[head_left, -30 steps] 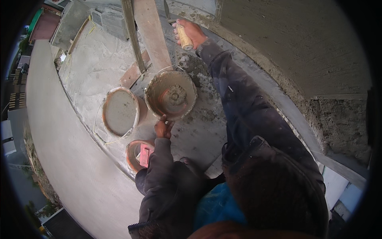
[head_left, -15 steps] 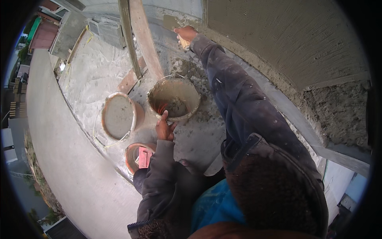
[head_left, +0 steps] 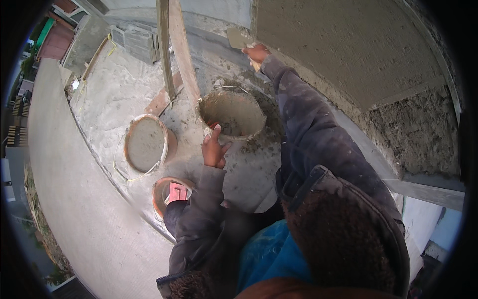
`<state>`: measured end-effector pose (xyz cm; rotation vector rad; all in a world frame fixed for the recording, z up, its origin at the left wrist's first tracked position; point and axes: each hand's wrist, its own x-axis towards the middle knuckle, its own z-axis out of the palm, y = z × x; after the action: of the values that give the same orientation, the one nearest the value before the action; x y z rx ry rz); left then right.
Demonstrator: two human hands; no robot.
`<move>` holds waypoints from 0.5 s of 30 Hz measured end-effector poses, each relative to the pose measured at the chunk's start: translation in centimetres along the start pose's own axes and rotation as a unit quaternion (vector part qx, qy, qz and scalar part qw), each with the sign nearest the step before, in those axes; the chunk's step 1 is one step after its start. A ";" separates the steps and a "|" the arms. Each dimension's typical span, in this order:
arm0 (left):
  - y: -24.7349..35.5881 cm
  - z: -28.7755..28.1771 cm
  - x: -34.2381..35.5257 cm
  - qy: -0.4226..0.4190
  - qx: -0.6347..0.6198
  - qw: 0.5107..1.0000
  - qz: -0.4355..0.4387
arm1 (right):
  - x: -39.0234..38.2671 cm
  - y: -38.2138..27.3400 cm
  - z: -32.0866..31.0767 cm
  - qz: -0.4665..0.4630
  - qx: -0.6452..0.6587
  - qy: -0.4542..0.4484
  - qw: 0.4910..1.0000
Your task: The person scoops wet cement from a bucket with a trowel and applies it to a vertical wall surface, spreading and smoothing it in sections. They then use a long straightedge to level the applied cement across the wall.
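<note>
My left hand (head_left: 214, 150) is closed on the near rim of a mortar-smeared bucket (head_left: 239, 117), thumb over the edge. Some grey mortar (head_left: 234, 128) lies in the bottom of this bucket, which has a wire handle at its far side. Out at the far right, my right hand (head_left: 258, 52) grips a trowel (head_left: 240, 40) by its light wooden handle. The flat blade points left, close to the lower edge of the plastered wall (head_left: 348, 50); I cannot tell whether it touches.
A second bucket (head_left: 145, 143) full of grey material stands left, its handle hanging down. Nearer me, a smaller bucket (head_left: 160, 192) holds a red tool (head_left: 177, 193). Wooden planks (head_left: 182, 50) lean beyond the buckets. Grey blocks (head_left: 134, 42) stand far left. Rough mortar (head_left: 418, 132) covers the wall's right part.
My left hand and the bucket have moved right, toward the wall, and slightly away from me. My right hand has carried the trowel to the right along the wall's foot.
</note>
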<state>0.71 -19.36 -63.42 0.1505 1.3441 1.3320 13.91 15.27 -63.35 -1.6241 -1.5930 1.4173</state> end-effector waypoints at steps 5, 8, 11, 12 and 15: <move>0.8 1.5 1.0 0.016 -0.020 1.000 -0.005 | -8.0 5.0 -3.8 -0.262 -0.402 0.008 0.877; 0.9 1.5 1.9 0.006 -0.013 1.000 -0.028 | -15.6 4.1 -5.4 -0.293 -0.545 -0.009 0.785; 0.7 1.8 2.5 0.004 -0.012 0.999 -0.034 | -15.8 2.1 -6.3 -0.217 -0.511 0.117 0.824; 0.6 1.9 2.8 0.002 -0.009 1.000 -0.023 | -14.4 2.5 -6.7 -0.233 -0.516 0.151 0.810; 0.2 2.0 3.8 -0.003 -0.002 1.000 -0.006 | -10.2 3.6 -7.7 -0.249 -0.545 0.212 0.772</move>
<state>0.93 -15.32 -64.83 0.1436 1.3356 1.3233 24.24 7.62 -60.21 -1.6060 -2.4330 -0.2925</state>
